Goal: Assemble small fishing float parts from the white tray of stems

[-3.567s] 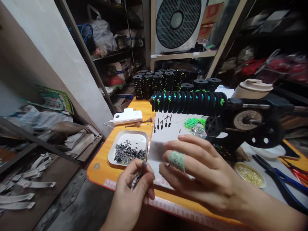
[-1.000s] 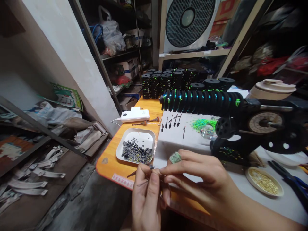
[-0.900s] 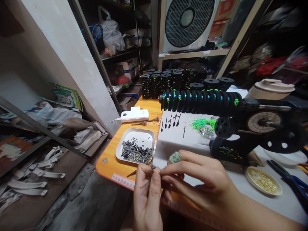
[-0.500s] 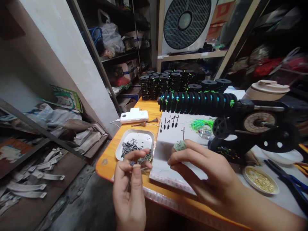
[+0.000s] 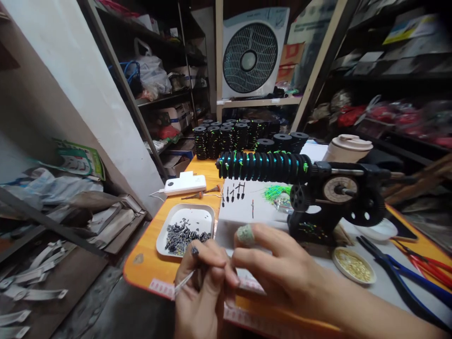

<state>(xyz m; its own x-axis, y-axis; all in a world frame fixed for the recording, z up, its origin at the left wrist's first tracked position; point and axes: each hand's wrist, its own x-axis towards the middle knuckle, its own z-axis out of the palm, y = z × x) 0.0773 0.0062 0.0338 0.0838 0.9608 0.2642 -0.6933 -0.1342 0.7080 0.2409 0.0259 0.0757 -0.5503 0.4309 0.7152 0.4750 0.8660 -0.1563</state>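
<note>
My left hand [image 5: 201, 287] is closed in a pinch at the table's front edge. Thin pale strands [image 5: 182, 284] stick out of its left side, and a small dark bead-like piece [image 5: 194, 251] shows at its index finger. My right hand [image 5: 278, 266], with green wrap [image 5: 246, 234] round one finger, is closed against the left fingertips. Whatever lies between the two sets of fingertips is hidden. Just behind the left hand stands a white tray [image 5: 162, 235] holding many small dark, grey and yellowish cylindrical pieces [image 5: 183, 235].
A black winding machine [image 5: 339, 188] carries a row of black discs wound with green and blue thread [image 5: 263, 167]. Stacked black spools [image 5: 226, 139] stand behind it. A dish of gold bits [image 5: 354, 265], blue-handled pliers [image 5: 395, 278] and a white power bank [image 5: 185, 184] lie around.
Half a second ago my hands were apart; now their fingertips meet again. The pale strands now point down-left from my left hand. The camera view has tilted up and shifted right.
</note>
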